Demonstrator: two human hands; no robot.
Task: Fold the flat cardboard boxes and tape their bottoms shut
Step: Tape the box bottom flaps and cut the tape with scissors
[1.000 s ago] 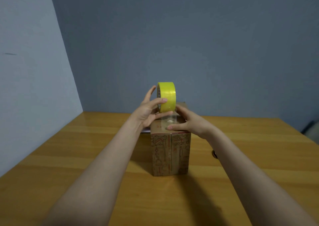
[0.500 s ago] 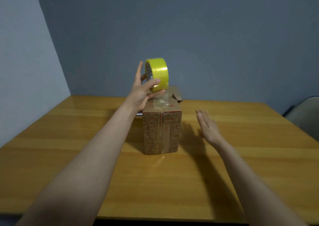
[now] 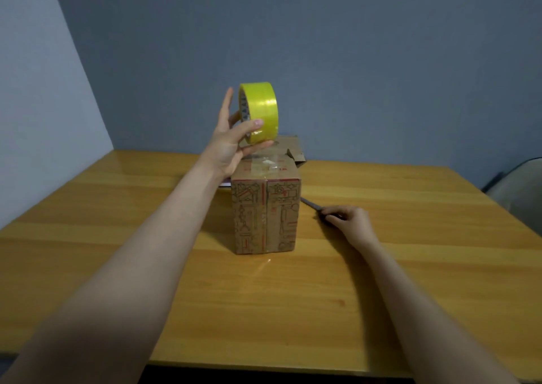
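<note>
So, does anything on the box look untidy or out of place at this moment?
Yes: the clear tape on top of the box lies wrinkled, with shiny creases, not flat. Otherwise nothing stands out: the left hand holds the tape roll above it, and the right hand grips a dark tool.

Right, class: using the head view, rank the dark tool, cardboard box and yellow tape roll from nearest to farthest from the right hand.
1. dark tool, gripped by the right hand, right of the box.
2. cardboard box, just left of that hand.
3. yellow tape roll, held high above the box by the left hand.
</note>
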